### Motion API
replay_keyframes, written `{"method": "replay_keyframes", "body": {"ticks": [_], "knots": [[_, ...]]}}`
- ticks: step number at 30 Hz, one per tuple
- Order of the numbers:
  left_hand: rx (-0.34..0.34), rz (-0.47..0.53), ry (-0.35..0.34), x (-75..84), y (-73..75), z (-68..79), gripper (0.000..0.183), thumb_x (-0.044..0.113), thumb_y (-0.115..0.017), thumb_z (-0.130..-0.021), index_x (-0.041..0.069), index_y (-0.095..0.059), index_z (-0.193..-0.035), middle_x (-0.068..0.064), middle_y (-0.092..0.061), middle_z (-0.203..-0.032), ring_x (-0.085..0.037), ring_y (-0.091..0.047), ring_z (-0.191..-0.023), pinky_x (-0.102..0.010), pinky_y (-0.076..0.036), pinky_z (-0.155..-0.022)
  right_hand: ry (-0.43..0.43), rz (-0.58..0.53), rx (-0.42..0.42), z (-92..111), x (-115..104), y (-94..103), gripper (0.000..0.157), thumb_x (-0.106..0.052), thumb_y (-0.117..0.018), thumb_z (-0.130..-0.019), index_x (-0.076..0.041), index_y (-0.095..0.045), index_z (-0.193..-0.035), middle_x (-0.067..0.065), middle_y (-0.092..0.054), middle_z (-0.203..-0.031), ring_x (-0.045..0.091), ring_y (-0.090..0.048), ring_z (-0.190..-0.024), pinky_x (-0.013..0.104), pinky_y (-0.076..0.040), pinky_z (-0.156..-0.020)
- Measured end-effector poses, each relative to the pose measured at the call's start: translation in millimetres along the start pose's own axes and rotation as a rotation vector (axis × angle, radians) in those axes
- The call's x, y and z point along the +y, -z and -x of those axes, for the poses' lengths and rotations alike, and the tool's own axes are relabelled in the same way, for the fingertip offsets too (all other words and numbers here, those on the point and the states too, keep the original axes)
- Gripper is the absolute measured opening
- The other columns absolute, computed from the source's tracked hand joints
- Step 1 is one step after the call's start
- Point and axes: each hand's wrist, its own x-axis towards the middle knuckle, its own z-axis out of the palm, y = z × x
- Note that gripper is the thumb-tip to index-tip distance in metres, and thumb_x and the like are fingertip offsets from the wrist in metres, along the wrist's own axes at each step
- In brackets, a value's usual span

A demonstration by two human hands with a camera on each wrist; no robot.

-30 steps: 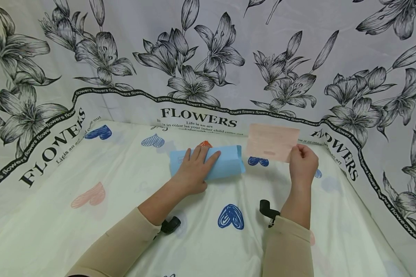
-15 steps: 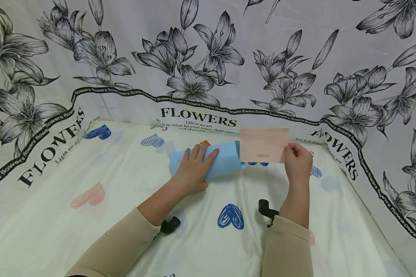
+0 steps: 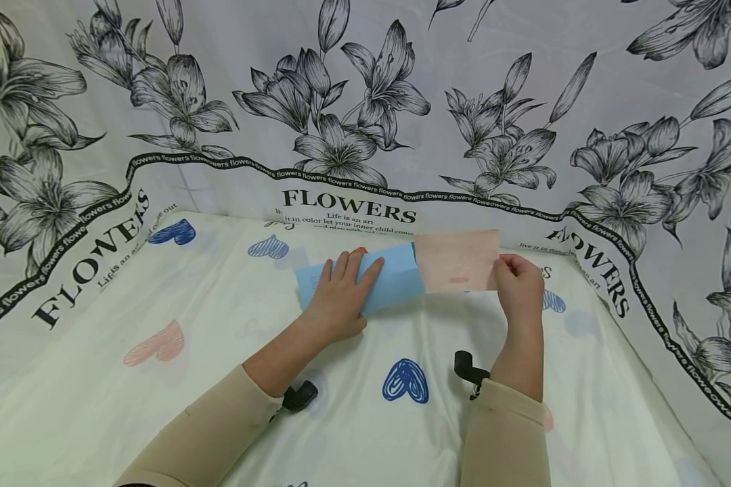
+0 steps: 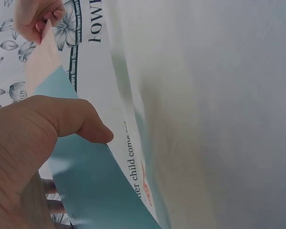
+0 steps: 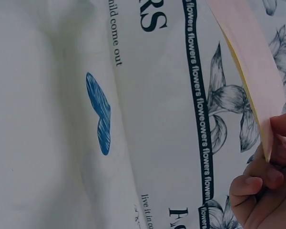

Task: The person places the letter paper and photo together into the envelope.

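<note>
A light blue paper envelope (image 3: 396, 274) is in the middle of the head view, slightly tilted. My left hand (image 3: 338, 297) holds it, fingers spread across its upper face; the left wrist view shows the thumb (image 4: 93, 124) on the opposite side. To its right is a pale pink card (image 3: 457, 260) with a small darker mark near its lower edge. Its right edge is pinched between thumb and curled fingers of my right hand (image 3: 518, 284). The card's left edge meets the envelope's right end; how far it reaches inside cannot be told. The right wrist view shows the card edge-on.
A white cloth (image 3: 219, 399) printed with hearts covers the surface. Behind it rises a curtain (image 3: 219, 182) with black flower drawings and lettering. A black wrist device (image 3: 470, 368) sits by the right sleeve, another (image 3: 300, 396) by the left.
My right hand has moved the pink card left and slightly down until it meets the envelope's right end. The envelope has tilted a little, its right end rising; my left hand stays nearly still.
</note>
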Motion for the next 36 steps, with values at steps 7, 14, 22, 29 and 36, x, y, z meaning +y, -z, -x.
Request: {"method": "replay_keyframes", "body": {"ticks": [7, 14, 22, 29, 36], "knots": [[0.024, 0.003, 0.013, 0.4, -0.6, -0.3, 0.099, 0.017, -0.079, -0.073, 0.012, -0.03, -0.159, -0.024, -0.024, -0.158, -0.044, -0.027, -0.14, -0.067, -0.027, -0.112, -0.014, 0.043, -0.041, -1.6, 1.3, -0.8, 0.041, -0.03, -0.048, -0.104, -0.002, -0.067, -0.127, 0.012, -0.059, -0.115, 0.022, -0.053, -0.098, 0.032, -0.046, -0.08], [0.001, -0.01, 0.019, 1.1, -1.0, -0.5, 0.103, 0.02, -0.084, -0.074, 0.013, -0.029, -0.16, -0.024, -0.022, -0.159, -0.045, -0.024, -0.142, -0.067, -0.024, -0.113, -0.001, 0.068, -0.04, -2.2, -0.9, -3.1, 0.04, -0.031, -0.046, -0.107, -0.005, -0.067, -0.129, 0.012, -0.064, -0.12, 0.021, -0.056, -0.1, 0.029, -0.048, -0.081], [-0.009, -0.008, 0.029, 1.6, -1.9, -0.9, 0.107, 0.02, -0.088, -0.073, 0.015, -0.027, -0.161, -0.023, -0.019, -0.16, -0.045, -0.02, -0.145, -0.069, -0.017, -0.115, -0.003, 0.073, -0.008, -2.2, -1.8, -0.8, 0.038, -0.028, -0.046, -0.108, -0.004, -0.068, -0.128, 0.011, -0.065, -0.113, 0.019, -0.058, -0.092, 0.026, -0.048, -0.075], [0.004, 0.009, 0.025, 2.4, -0.7, 0.0, 0.105, 0.01, -0.085, -0.073, 0.014, -0.028, -0.16, -0.024, -0.019, -0.16, -0.047, -0.019, -0.145, -0.069, -0.015, -0.116, 0.031, 0.099, -0.008, -1.4, -1.3, 0.5, 0.036, -0.026, -0.049, -0.106, -0.003, -0.07, -0.124, 0.012, -0.066, -0.111, 0.019, -0.058, -0.09, 0.025, -0.047, -0.073], [-0.005, 0.012, 0.031, 2.8, -0.3, -0.3, 0.106, 0.009, -0.085, -0.072, 0.015, -0.027, -0.161, -0.024, -0.017, -0.16, -0.047, -0.018, -0.146, -0.069, -0.014, -0.116, 0.048, 0.116, -0.031, 0.5, -2.5, 2.3, 0.036, -0.024, -0.05, -0.105, 0.0, -0.07, -0.124, 0.015, -0.068, -0.112, 0.02, -0.059, -0.09, 0.027, -0.047, -0.074]]}}
